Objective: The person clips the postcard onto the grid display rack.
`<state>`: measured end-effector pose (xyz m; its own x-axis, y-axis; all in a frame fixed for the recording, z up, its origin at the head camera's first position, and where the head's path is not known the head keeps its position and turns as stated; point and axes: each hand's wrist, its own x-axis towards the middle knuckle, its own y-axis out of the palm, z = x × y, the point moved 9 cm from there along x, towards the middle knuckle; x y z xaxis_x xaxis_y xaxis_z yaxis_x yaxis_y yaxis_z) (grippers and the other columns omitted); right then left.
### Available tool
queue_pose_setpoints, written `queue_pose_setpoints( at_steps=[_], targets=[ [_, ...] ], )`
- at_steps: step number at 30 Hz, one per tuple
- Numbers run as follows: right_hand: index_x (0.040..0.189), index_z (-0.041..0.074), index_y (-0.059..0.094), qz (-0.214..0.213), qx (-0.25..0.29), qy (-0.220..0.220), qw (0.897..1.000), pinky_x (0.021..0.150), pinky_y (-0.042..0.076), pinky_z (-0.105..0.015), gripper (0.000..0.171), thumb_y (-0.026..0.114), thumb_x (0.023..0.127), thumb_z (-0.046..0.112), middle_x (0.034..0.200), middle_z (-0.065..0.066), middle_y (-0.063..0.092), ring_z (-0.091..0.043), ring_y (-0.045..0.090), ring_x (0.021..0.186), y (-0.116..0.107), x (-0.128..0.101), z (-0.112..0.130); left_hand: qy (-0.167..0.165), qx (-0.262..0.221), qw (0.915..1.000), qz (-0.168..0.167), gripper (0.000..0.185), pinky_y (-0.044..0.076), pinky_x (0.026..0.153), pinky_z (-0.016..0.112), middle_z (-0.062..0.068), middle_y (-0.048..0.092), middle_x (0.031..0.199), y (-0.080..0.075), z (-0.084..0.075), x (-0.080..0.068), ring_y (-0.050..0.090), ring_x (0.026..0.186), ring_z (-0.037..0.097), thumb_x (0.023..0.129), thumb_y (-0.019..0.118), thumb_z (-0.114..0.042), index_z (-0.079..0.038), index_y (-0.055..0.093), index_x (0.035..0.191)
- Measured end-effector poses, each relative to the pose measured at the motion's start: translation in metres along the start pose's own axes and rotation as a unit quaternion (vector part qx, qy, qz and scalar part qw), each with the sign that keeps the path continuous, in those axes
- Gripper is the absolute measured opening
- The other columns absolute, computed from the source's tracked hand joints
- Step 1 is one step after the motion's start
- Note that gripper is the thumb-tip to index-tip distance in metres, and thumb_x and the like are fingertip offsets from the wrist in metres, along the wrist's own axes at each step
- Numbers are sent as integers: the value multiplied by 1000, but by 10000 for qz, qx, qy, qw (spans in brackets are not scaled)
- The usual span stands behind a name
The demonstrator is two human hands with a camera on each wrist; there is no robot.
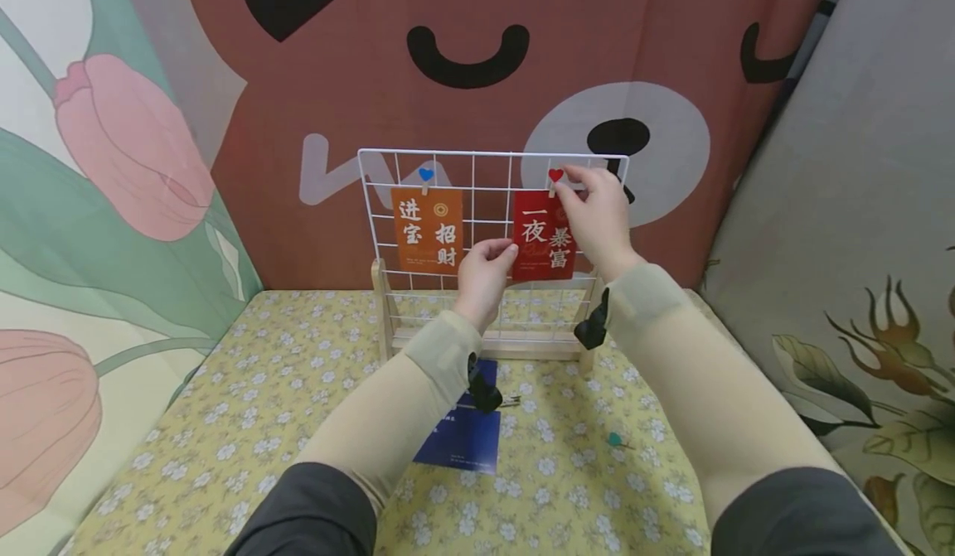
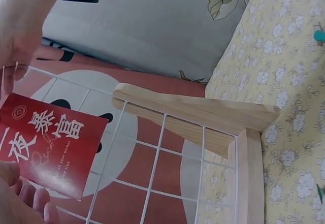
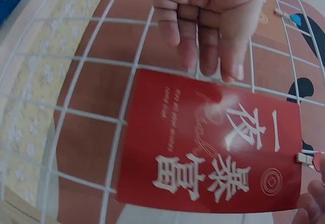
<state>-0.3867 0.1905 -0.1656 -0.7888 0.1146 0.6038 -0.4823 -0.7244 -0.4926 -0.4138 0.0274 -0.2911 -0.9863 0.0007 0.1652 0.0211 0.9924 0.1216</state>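
Observation:
A red card [image 1: 543,237] with white characters hangs against the white wire grid [image 1: 492,155], with a small red heart clothespin [image 1: 555,176] at its top edge. My right hand [image 1: 603,216] pinches this clothespin between thumb and forefinger. At the card's left edge, the thumb and fingertips of my left hand [image 1: 483,278] hold the red card; in the right wrist view the left hand [image 3: 210,21] reaches that edge from above. To the left, an orange card [image 1: 430,231] hangs from a blue heart clothespin [image 1: 426,176].
Wooden feet [image 1: 382,307] support the grid on a table with a yellow floral cloth [image 1: 261,423]. Blue cards [image 1: 466,444] lie in front, partly behind my left forearm. A green clothespin [image 1: 615,439] lies to the right. Printed fabric hangs around the table.

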Motion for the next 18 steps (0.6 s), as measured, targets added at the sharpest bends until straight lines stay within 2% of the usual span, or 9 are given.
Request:
queue_pose_setpoints(
  at_steps=[4, 9, 13, 18],
  targets=[
    [134, 10, 57, -258, 415, 68, 9988, 85, 50, -34, 42, 57, 97, 30, 121, -8, 54, -19, 53, 100, -1, -10, -6, 51, 89, 9999, 13, 25, 51, 86, 35, 2, 62, 107, -4, 2, -5, 60, 101, 19, 95, 63, -23, -10, 64, 116],
    [132, 8, 57, -499, 936, 338, 9938, 81, 48, -27, 41, 58, 97, 30, 115, -9, 57, -17, 51, 97, 2, -26, -18, 80, 167, 9998, 96, 27, 49, 92, 37, 2, 62, 110, -12, 6, -12, 59, 104, 18, 95, 62, -26, -11, 63, 118],
    [131, 10, 57, -522, 1434, 679, 9859, 80, 48, -25, 40, 58, 97, 31, 113, -7, 59, -15, 52, 97, 10, -41, -33, 187, 217, 9995, 140, 29, 48, 87, 35, 2, 62, 110, -19, 8, -19, 58, 102, 18, 95, 63, -28, -11, 64, 118],
    [131, 11, 56, -390, 1955, 1142, 9733, 87, 48, -29, 40, 59, 97, 32, 115, -6, 58, -15, 52, 104, 23, -64, -49, 216, 144, 9995, 172, 28, 48, 78, 31, 3, 60, 106, -30, 16, -30, 57, 91, 18, 96, 61, -26, -9, 62, 119]
  ],
)
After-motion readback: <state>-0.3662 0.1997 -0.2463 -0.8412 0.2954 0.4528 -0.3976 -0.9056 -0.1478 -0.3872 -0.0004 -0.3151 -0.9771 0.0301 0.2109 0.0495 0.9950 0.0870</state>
